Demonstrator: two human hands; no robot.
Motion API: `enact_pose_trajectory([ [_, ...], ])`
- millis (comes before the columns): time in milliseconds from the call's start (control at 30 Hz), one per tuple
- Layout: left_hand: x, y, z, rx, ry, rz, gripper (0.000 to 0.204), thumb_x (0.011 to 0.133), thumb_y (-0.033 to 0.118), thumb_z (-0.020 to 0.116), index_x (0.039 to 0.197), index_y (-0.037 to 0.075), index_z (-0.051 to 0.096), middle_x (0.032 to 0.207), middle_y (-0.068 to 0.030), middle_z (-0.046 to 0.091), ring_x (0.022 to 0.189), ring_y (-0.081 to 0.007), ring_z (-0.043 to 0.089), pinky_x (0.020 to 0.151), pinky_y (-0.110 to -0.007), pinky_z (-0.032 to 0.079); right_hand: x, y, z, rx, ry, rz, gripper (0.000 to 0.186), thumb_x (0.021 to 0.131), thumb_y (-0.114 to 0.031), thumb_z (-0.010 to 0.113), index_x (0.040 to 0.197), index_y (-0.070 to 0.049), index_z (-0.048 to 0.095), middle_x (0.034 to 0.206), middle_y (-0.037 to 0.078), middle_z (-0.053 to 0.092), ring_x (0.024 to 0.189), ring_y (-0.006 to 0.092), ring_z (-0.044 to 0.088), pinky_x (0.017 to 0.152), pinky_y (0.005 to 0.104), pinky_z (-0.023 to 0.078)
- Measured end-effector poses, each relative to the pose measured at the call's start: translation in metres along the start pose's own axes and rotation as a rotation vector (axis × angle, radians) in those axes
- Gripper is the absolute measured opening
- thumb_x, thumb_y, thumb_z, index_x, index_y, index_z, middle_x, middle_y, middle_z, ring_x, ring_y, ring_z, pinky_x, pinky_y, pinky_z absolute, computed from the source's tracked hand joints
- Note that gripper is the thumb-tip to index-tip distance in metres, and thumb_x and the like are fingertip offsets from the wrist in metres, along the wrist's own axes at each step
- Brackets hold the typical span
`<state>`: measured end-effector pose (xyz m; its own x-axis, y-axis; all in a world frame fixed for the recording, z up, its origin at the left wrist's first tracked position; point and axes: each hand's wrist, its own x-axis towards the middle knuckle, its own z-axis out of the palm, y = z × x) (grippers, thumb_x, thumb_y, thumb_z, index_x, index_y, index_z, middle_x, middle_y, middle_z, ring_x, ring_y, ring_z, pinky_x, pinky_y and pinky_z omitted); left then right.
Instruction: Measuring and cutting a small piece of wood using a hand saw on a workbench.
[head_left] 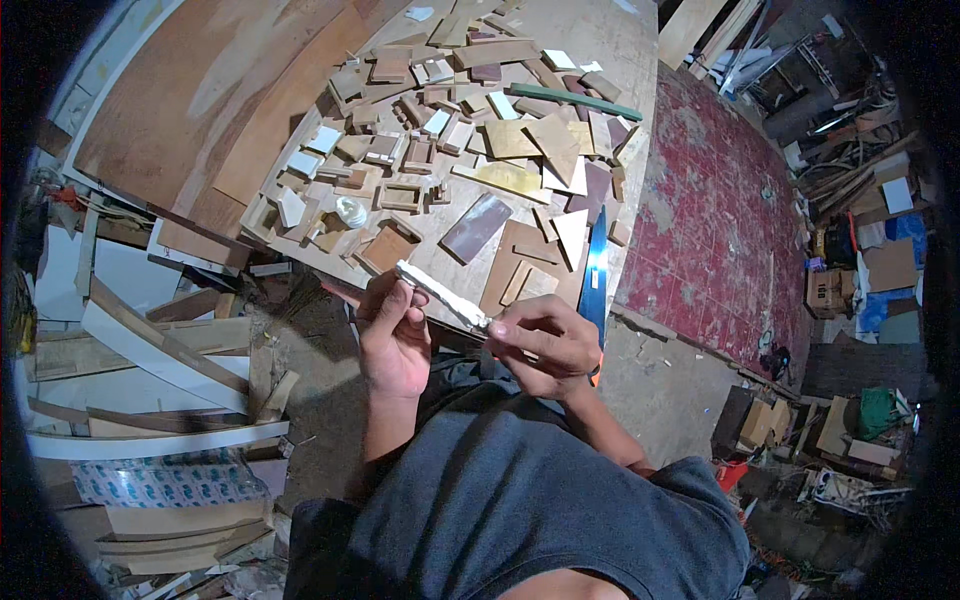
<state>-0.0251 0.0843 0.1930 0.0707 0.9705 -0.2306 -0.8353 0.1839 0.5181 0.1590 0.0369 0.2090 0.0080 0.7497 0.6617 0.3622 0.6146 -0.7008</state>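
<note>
I hold a thin pale wooden strip between both hands, in front of my chest and just above the near edge of a work table. My left hand pinches its upper left end. My right hand is closed around its lower right end, with something orange showing under the palm. Behind the strip, the wooden table is covered with several small cut wood pieces, among them a dark reddish rectangle and pale triangles.
A blue hand saw blade lies along the table's right edge. A long green strip lies farther back. Large plywood sheets lean at left above stacked boards. A red tiled floor and cluttered boxes are at right.
</note>
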Motion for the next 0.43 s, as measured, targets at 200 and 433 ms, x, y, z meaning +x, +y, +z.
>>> enact_pose_trajectory([
  [200,0.007,0.001,0.004,0.019,0.14,-0.02,0.016,0.09,0.007,0.071,0.105,0.005,0.068,0.091,-0.0041,0.069,0.073,-0.0076,0.064,0.059,-0.017,0.052,0.001,0.008,0.003,-0.025,0.096,-0.004,0.036,0.072,0.004,0.08,0.106,-0.009,0.076,0.095,0.011,0.07,0.075,0.0163,0.069,0.06,0.0254,0.053],
  [433,0.006,-0.003,-0.01,0.011,0.051,-0.041,0.019,0.09,0.013,0.073,0.106,0.008,0.067,0.09,-0.0027,0.069,0.077,-0.0095,0.065,0.063,-0.018,0.053,0.004,0.01,0.012,-0.037,0.014,-0.021,0.033,0.074,-0.001,0.082,0.105,-0.012,0.077,0.093,0.01,0.071,0.075,0.0196,0.07,0.063,0.0256,0.056],
])
